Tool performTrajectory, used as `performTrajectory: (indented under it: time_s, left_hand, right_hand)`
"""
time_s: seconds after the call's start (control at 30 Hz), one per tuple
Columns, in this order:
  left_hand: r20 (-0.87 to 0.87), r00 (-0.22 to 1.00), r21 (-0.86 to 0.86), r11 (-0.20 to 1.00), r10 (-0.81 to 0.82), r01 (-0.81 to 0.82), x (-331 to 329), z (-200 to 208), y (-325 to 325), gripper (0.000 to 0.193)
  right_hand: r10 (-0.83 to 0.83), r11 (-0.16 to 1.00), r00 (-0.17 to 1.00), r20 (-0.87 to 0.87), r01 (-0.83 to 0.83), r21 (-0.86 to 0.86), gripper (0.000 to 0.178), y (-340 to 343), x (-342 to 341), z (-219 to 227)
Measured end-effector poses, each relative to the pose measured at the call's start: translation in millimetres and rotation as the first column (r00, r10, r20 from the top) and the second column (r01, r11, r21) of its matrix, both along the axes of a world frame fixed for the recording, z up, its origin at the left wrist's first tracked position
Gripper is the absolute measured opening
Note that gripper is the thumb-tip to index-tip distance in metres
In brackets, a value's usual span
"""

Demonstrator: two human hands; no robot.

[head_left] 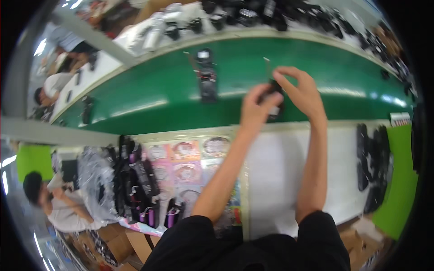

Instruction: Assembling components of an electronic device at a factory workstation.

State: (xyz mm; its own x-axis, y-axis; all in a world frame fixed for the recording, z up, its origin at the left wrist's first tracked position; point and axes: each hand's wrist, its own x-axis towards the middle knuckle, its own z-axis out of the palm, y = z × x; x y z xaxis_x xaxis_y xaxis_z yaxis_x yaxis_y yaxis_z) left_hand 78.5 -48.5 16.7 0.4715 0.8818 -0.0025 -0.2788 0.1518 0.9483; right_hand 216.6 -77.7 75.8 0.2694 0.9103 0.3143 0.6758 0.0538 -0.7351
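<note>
Both my hands are over the green belt, partly smeared by motion. My left hand [257, 108] is closed round a small black device [276, 109], whose kind I cannot make out. At its upper end my right hand [302, 90] is bent, thumb and fingers drawn together; what they pinch is hidden. A thin pale rod or wire [267, 64] sticks up beside those fingertips. To the left on the belt lies a long black part [207, 83] with a white spot at its top, reddish wires across it and a similar thin rod alongside.
Black and purple-ended parts [140, 185] crowd the left bench beside a clear plastic bag [96, 176]. Black parts [374, 162] lie on the white right bench [275, 194]. A shelf [253, 33] beyond the belt holds many black pieces. People work at left, one nearby [68, 207].
</note>
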Motion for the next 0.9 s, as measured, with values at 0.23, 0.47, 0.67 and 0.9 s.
performTrajectory:
  time_s: [0.23, 0.47, 0.67, 0.9]
  left_hand:
    - [0.065, 0.997, 0.059, 0.997, 0.046, -0.050, 11.2, -12.1, -6.3, 0.043]
    - [0.124, 0.990, 0.008, 0.998, 0.060, -0.062, 4.2, -7.3, 0.0, 0.031]
    - [0.155, 0.987, -0.074, 0.997, 0.039, -0.028, 4.4, 0.1, -0.5, 0.034]
    - [0.045, 0.997, 0.012, 0.998, 0.066, -0.067, 2.8, -1.4, -4.4, 0.040]
  right_hand:
    - [0.094, 0.990, 0.989, 0.111, -0.104, 0.094, 0.014, -13.2, -30.8, 28.0]
    - [0.108, 0.994, 0.981, 0.163, -0.111, 0.007, 0.011, -10.5, -37.9, 28.7]
    - [0.139, 0.990, 0.989, 0.044, -0.137, -0.039, 0.022, -15.1, -26.0, 32.6]
    - [0.052, 0.997, 0.991, -0.122, -0.044, 0.064, 0.030, -12.2, -23.7, 37.4]
